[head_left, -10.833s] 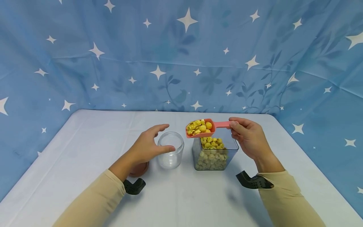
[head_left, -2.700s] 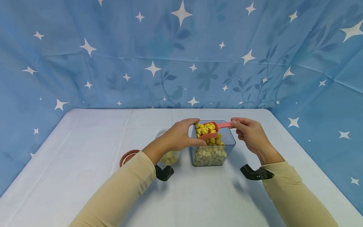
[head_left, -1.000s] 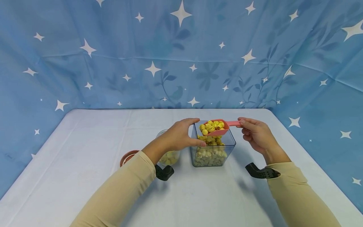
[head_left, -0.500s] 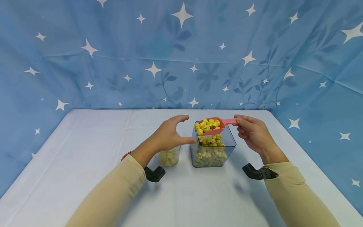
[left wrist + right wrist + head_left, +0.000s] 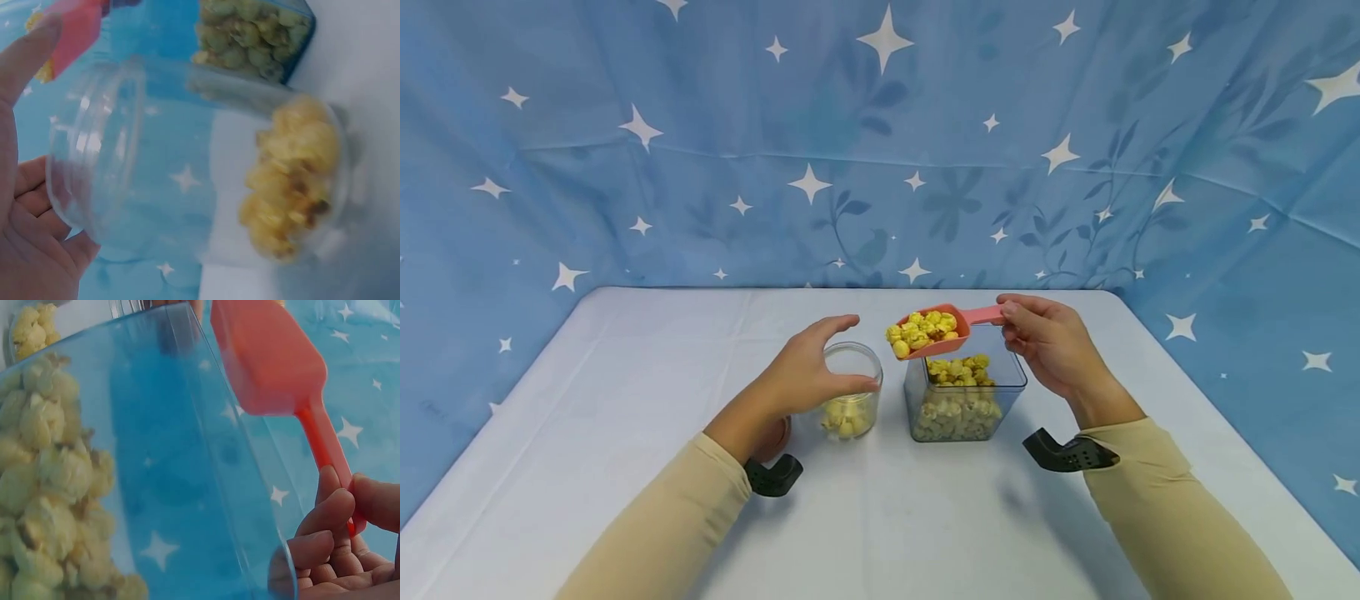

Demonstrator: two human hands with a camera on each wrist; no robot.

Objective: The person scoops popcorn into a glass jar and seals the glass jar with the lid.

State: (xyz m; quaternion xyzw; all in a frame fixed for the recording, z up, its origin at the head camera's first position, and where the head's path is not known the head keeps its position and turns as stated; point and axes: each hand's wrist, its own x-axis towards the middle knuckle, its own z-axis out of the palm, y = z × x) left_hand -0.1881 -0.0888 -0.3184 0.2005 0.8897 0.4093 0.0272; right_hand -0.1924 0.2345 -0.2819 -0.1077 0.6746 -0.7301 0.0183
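Note:
My right hand pinches the handle of a pink scoop loaded with yellow popcorn. The scoop is held over the left rim of a clear square-topped container, which has more popcorn in it. Left of that stands a round glass jar, with a little popcorn at its bottom. My left hand is spread beside the jar's mouth, its thumb in front and fingers behind. In the left wrist view the jar stands between the camera and part of the hand; contact is unclear.
A reddish-brown round lid lies left of the jar, partly hidden under my left wrist. The white-covered table ends at a blue star-patterned curtain behind.
My left hand has left the container's rim and moved left to the jar. My right hand has carried the loaded scoop left from above the container. Popcorn now lies in the formerly bare jar.

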